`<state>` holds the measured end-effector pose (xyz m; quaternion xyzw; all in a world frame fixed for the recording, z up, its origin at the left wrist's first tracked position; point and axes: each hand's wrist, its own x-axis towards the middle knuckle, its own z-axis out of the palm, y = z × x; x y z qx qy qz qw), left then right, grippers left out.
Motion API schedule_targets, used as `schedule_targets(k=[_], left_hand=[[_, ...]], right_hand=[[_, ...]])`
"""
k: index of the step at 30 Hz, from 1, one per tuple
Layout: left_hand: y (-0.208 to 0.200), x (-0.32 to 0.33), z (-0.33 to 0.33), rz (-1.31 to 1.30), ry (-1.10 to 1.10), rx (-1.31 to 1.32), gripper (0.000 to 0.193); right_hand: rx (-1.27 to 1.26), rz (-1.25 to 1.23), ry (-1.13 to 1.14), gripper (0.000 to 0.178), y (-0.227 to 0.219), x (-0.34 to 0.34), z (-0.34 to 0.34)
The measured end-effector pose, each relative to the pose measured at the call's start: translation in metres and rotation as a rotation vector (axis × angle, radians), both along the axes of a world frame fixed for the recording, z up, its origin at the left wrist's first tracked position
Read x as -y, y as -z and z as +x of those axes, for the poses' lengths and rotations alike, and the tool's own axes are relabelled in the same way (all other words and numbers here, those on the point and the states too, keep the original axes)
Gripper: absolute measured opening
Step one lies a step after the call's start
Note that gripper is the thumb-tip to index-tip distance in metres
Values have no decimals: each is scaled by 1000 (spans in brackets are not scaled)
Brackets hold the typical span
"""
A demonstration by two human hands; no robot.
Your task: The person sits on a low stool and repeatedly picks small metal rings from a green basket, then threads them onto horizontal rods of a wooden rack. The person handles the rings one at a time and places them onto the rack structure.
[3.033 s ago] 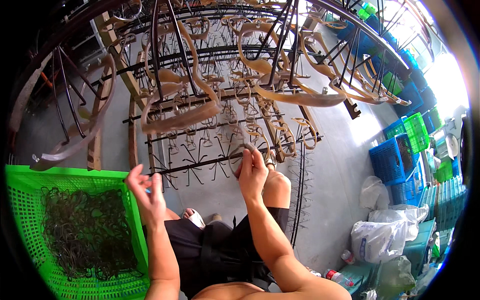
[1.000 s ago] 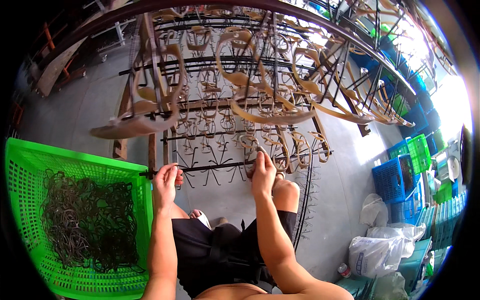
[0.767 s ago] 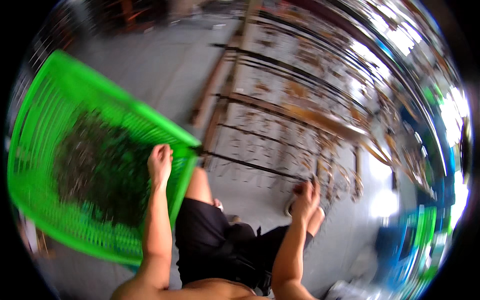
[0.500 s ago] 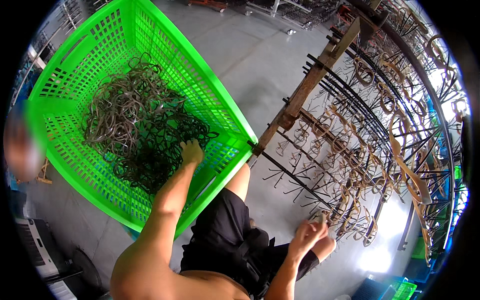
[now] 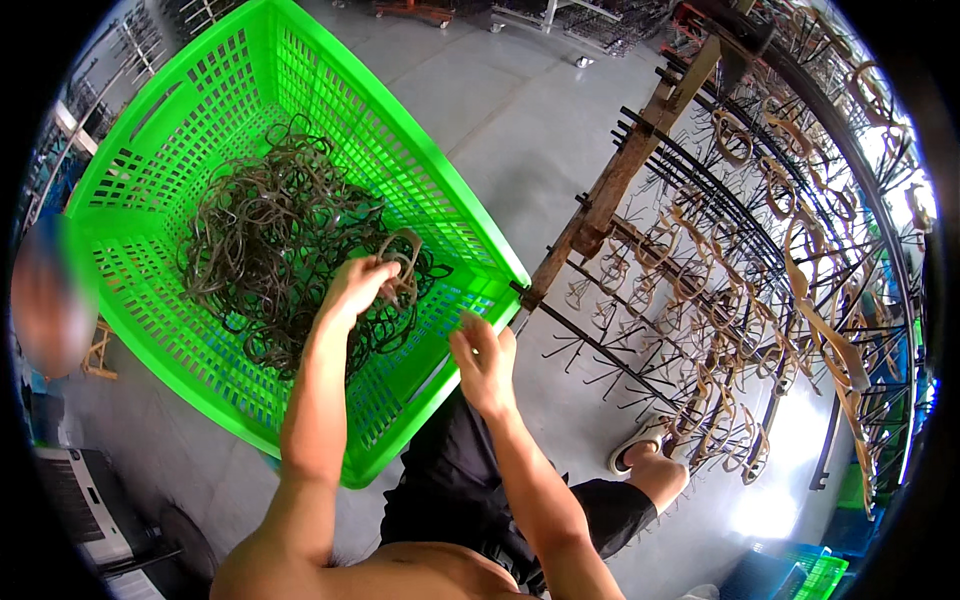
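Note:
My left hand (image 5: pixel 362 286) is over the pile in a large green plastic basket (image 5: pixel 395 120). Its fingers are closed on a tan, band-like loop (image 5: pixel 405 240), which stands up from the pile. Around and below it lies a tangled heap of thin brown and dark loops (image 5: pixel 270 220). My right hand (image 5: pixel 485 368) hovers at the basket's near right rim, its fingers apart and partly curled, with nothing visible in them.
To the right stands a metal rack (image 5: pixel 625 170) with rows of black hooked prongs, many carrying tan loops (image 5: pixel 800 290). A person (image 5: pixel 55 300) is at the far left edge. Blue and green crates (image 5: pixel 790 575) sit at lower right; a wheeled frame (image 5: pixel 560 35) stands behind.
My right hand has come up and left from beside the rack to the basket's rim. My left hand has shifted slightly left and now grips a tan loop.

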<state>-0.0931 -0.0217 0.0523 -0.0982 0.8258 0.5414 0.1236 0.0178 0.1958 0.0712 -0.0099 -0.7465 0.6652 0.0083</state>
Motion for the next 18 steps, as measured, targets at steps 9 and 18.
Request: schedule_targets(k=[9, 18], left_hand=[[-42, -62, 58, -317, 426, -249, 16], [-8, -35, 51, 482, 554, -13, 50]], right_hand=[[-423, 544, -205, 54, -24, -10, -41], [183, -156, -338, 39, 30, -46, -41]])
